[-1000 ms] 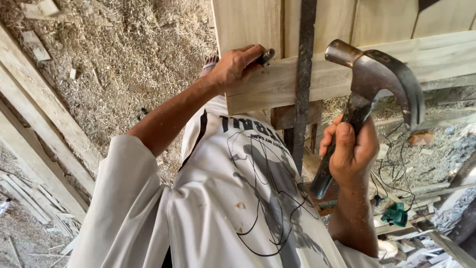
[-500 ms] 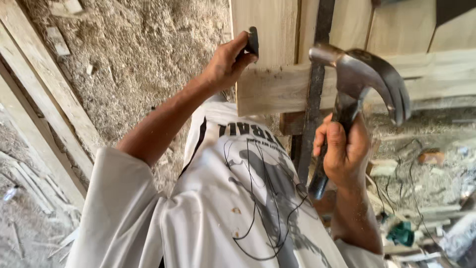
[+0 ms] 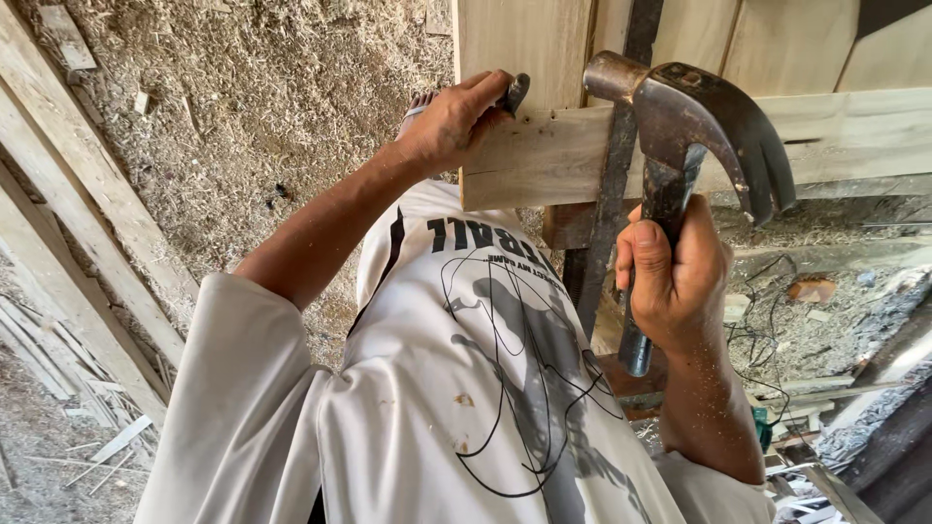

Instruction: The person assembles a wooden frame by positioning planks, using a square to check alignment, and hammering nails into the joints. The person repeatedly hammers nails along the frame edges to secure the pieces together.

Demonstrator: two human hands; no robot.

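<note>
**Nail pinched at the batten, hammer held short**

The left hand was closed in a pinch, thumb and forefinger grasping a dark nail with its point set against the upper edge of a pale horizontal batten. The fingers gripped low on the shank, seemingly so the head stood free above them. The rest of that hand rested against the end of the batten, which probably steadied the nail.

The right hand was clenched around the dark handle of a claw hammer, choked up close under the head (a grip that suits short, controlled taps rather than full swings). The hammer's rusty striking face pointed left toward the nail and hung near it, apart from it and slightly higher, with the claw curving away to the right.

The batten lay across upright wooden planks, and a dark metal bar ran down over them just beside the hammer handle. Below the arms showed the person's white printed shirt. The ground was thick with sawdust and shavings, with loose timber lengths lying at the left and offcuts and a thin cable at the right.
</note>
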